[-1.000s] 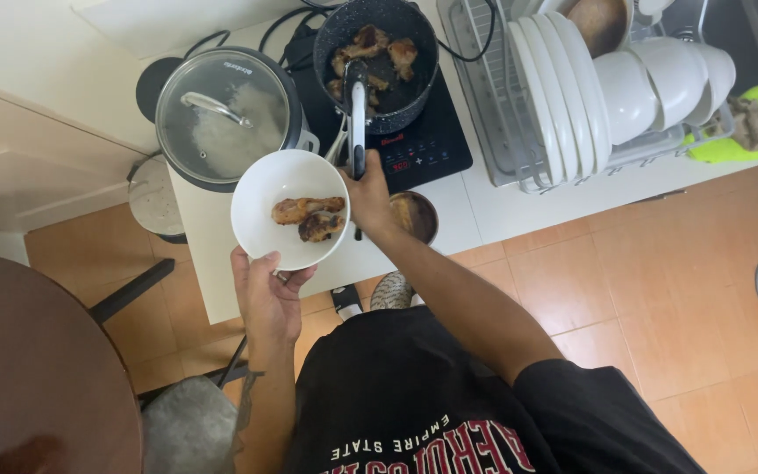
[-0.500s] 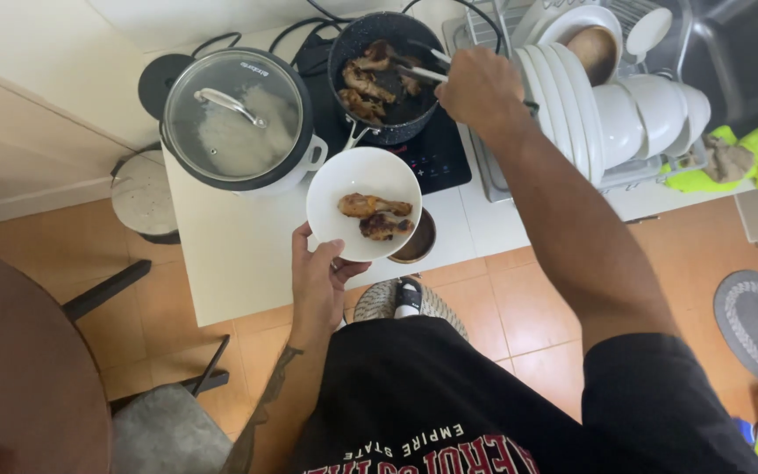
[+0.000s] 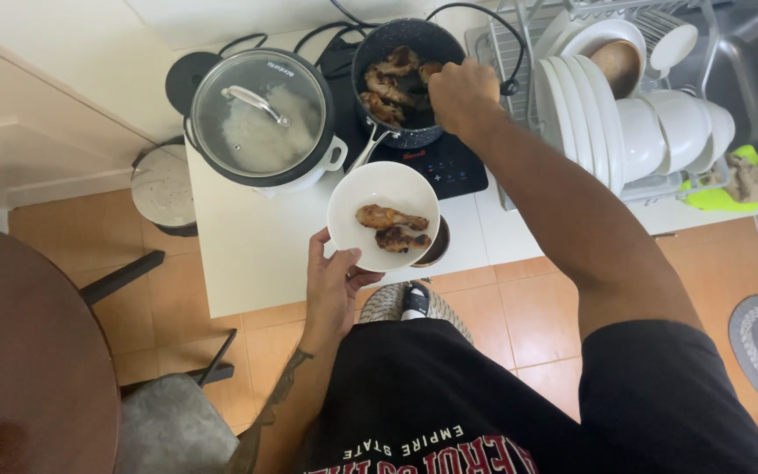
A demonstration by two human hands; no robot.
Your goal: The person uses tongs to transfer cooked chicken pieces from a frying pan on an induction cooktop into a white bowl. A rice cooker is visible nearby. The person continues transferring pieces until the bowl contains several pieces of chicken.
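The left hand (image 3: 333,285) grips the near edge of a white plate (image 3: 383,189) that carries two browned chicken pieces (image 3: 393,226) and is held over the white counter (image 3: 252,246), just in front of the black cooktop (image 3: 449,167). The right hand (image 3: 461,92) is closed over the dark pan (image 3: 396,75) of chicken on that cooktop; what it grips cannot be told. A lidded rice cooker (image 3: 261,118) stands left of the pan, a dish rack (image 3: 651,105) to its right.

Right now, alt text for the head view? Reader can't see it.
Seen from above, a person's left hand holds a white plate with two browned chicken drumsticks, while the right hand reaches into a dark pan of more chicken on a black cooktop. A glass-lidded rice cooker sits beside the pan, a dish rack opposite.
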